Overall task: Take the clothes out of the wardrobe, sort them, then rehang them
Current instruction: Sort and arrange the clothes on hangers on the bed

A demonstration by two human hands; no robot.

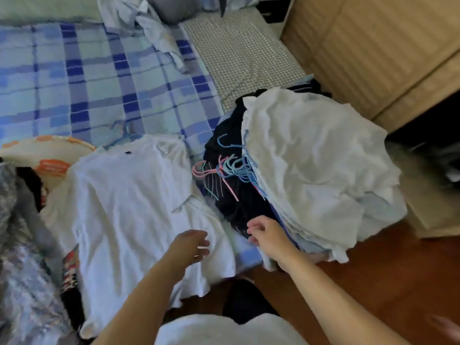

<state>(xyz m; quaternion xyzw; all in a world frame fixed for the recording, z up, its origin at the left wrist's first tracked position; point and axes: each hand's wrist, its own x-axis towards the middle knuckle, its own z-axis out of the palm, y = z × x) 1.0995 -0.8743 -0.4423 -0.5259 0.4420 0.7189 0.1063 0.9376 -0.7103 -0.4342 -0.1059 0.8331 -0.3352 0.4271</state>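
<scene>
A white shirt (129, 207) lies flat on the bed's near edge, a blue hanger (119, 138) sticking out at its collar. My left hand (193, 245) hovers over its lower right part, fingers relaxed and holding nothing. To the right sits a tall pile of clothes (318, 170), white garments on top and dark ones (239, 195) underneath, with several pink and blue hanger hooks (229, 170) poking out at its left side. My right hand (266, 235) is against the pile's near edge with curled fingers. Whether it grips cloth is unclear.
The bed has a blue plaid sheet (99, 83) and crumpled pale blue shirts (154, 33) at the far end. More clothes and an orange-patterned item (47, 155) lie at left. A wooden wardrobe (373, 53) stands at right over a brown wood floor (373, 275).
</scene>
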